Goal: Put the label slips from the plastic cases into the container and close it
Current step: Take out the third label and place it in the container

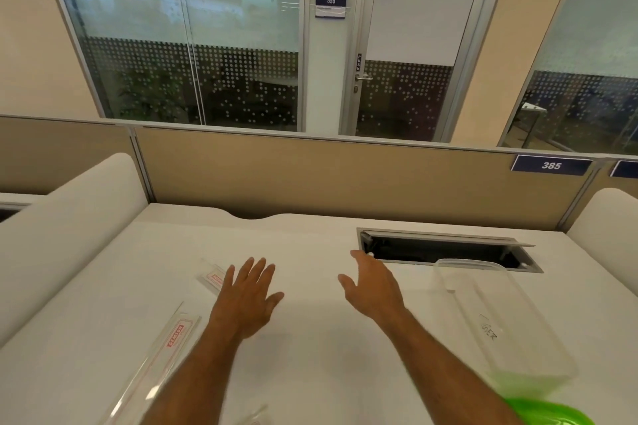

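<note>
A door sign (330, 6) reads "030", the door strip (359, 62) "PUSH", the partition plate (551, 165) "385", a label slip (176, 335) "SEASON". The container (500, 317) bears handwriting ending "GER".

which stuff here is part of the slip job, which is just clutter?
Job: far plastic case, near plastic case, each with a red-printed slip; clear container; green lid; left hand and right hand, both empty.
Clutter: cable slot, desk number plate.
</note>
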A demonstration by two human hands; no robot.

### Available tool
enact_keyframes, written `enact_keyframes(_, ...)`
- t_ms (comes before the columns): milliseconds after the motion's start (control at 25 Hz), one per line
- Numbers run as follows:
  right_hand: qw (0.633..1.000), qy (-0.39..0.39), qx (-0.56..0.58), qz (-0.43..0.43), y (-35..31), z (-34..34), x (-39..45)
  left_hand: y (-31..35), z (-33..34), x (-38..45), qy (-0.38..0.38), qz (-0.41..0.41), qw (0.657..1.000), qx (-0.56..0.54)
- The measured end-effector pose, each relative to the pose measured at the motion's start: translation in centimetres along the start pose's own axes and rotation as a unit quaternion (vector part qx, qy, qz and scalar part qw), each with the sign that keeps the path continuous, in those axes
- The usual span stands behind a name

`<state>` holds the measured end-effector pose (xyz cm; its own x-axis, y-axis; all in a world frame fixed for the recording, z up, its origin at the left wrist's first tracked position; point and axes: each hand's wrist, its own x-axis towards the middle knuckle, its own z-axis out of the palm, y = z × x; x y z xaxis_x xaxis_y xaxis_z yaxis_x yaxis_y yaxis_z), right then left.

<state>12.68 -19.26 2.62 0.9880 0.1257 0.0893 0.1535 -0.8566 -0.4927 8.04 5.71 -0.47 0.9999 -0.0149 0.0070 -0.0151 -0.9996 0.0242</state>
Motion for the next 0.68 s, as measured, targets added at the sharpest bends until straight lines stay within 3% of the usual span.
enact_keyframes(320, 0.987, -0.139, 0.007, -0.079, -8.0, 8.8, 1.1, -9.9, -0.1, 1.2, -0.039, -0.028, 0.998, 0.052)
enact_keyframes(680, 0.974, -0.198, -0.056, -0.093, -10.7, 13.2, 1.7, -10.6, 1.1, 3.5, -0.042, -0.015, 0.997, 0.069)
